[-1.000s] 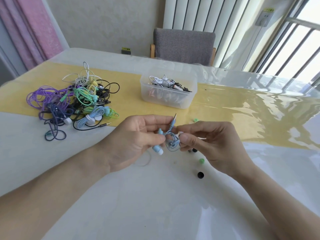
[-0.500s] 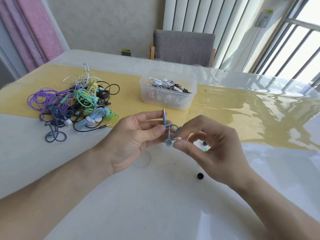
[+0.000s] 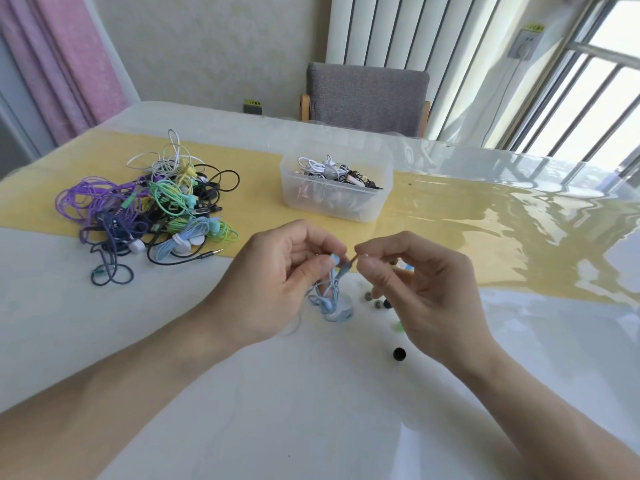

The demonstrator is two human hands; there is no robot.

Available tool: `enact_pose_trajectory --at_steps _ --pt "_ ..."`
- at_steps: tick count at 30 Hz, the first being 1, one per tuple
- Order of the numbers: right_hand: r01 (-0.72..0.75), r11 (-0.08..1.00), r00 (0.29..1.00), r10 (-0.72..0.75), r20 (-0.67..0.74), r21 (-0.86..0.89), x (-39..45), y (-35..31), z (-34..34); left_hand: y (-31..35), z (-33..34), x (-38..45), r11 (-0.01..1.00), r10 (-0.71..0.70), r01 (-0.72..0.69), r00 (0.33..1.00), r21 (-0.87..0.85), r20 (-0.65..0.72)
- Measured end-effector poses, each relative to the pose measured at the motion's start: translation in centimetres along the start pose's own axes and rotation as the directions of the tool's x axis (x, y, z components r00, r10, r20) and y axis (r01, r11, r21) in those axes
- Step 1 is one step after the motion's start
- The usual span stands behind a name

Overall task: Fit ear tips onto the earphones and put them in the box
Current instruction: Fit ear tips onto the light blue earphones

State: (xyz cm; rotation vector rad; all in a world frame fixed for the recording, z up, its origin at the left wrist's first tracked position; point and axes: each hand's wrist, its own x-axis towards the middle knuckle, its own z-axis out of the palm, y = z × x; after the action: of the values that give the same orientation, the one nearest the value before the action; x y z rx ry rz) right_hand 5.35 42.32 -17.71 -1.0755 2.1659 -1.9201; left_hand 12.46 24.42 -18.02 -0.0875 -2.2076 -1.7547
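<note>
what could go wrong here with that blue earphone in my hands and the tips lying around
1. The light blue earphone hangs in loose loops between the left hand and right hand; its cord may well tangle or snag during fitting.
2. The loose ear tips and the black ear tip sit on a smooth glossy table near your right wrist; a nudge could probably roll them away.
</note>
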Motion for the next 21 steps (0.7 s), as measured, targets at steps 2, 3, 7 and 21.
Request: enact_pose_trajectory --at_steps 2,3,7,21 --pt "-0.089 0.995 0.996 0.089 -0.003 0.037 0.2 0.1 -0.1 0.0 -0.2 0.2 1.000 -0.001 0.001 1.000 -0.004 0.011" --pt "-0.128 0.991 0.992 0.127 0.018 0.043 0.2 0.1 -0.2 0.0 -0.3 0.3 1.000 -0.006 0.007 1.000 -0.010 0.015" --pt "-0.178 0.981 0.977 0.168 0.128 0.071 0.2 0.6 0.1 0.2 -0.4 0.2 0.991 -0.053 0.057 0.998 -0.119 0.036" --pt "-0.154 0.986 0.979 0.144 0.144 0.063 0.0 0.3 0.2 0.2 -1.2 0.5 1.000 -0.008 0.008 1.000 -0.023 -0.028"
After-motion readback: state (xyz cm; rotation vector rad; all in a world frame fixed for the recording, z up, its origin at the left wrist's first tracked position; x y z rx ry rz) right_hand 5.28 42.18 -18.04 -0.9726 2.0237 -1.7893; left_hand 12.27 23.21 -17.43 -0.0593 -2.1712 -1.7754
